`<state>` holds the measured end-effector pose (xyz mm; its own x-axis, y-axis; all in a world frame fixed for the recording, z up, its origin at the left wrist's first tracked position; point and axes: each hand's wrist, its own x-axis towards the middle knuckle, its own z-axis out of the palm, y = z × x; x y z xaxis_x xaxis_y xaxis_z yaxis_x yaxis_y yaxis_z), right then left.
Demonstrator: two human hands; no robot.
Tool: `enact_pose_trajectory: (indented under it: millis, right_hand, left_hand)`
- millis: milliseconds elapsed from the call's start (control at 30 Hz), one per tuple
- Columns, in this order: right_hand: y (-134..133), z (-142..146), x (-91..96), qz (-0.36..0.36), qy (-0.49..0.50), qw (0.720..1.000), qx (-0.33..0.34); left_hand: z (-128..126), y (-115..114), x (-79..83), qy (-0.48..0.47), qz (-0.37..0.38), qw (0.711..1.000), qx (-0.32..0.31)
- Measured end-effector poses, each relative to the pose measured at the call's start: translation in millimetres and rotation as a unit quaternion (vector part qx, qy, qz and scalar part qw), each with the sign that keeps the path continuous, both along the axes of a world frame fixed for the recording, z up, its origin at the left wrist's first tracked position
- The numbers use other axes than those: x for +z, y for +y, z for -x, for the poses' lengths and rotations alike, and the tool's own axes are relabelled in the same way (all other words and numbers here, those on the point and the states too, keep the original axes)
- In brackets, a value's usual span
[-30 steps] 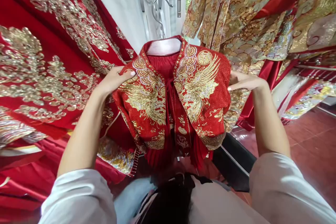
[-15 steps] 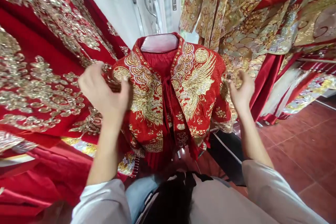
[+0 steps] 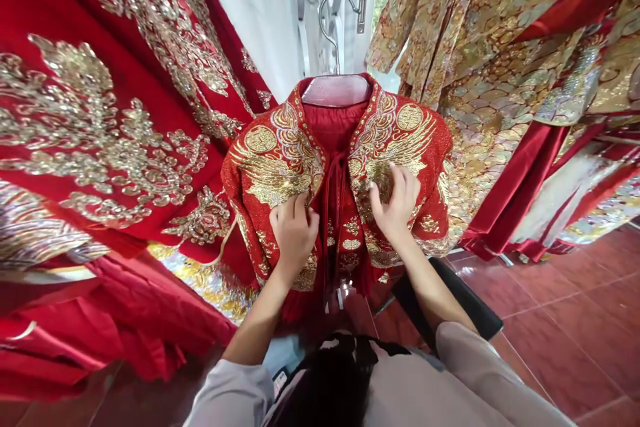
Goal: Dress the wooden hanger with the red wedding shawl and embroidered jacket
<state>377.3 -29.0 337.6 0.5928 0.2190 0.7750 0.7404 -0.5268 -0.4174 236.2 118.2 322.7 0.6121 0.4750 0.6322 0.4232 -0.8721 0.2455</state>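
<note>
A red jacket (image 3: 280,160) with gold phoenix embroidery hangs in front of me on a hanger (image 3: 336,83) with a metal hook. My left hand (image 3: 294,233) is curled and grips the inner edge of the jacket's left front panel. My right hand (image 3: 396,199) rests on the right front panel, its fingers bent and pinching the embroidered cloth. A red tie cord (image 3: 334,180) hangs down the opening between my two hands.
A large red garment with silver-gold embroidery (image 3: 100,147) hangs close on the left. Gold and red robes (image 3: 505,53) hang on the right. A white wall and window frame (image 3: 310,7) stand behind. A dark bar (image 3: 460,300) crosses above the red tiled floor (image 3: 565,327).
Both hands have left the jacket's outer shoulders and come inward onto its front panels beside the opening. The view has shifted slightly left, so the jacket sits further right.
</note>
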Motion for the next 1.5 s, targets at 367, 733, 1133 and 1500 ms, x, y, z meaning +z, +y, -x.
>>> enact_pose_trajectory:
  millis: [367,733,1133,1500]
  right_hand:
    - [33,-85,152.6,0.131,-0.043,0.98,0.143]
    - [31,-83,152.9,0.011,-0.053,0.981,0.185]
    - [-9,-77,83.6,-0.017,-0.035,0.999,0.013]
    - [19,1,-100.1,-0.022,0.032,0.999,-0.006]
  left_hand:
    - [-70,59,166.6,-0.043,0.052,0.996,-0.063]
    - [-73,71,175.2,-0.124,0.077,0.978,-0.147]
    - [-41,52,118.4,-0.127,0.016,0.991,0.037]
    - [-24,3,-96.8,-0.09,0.08,0.992,0.042]
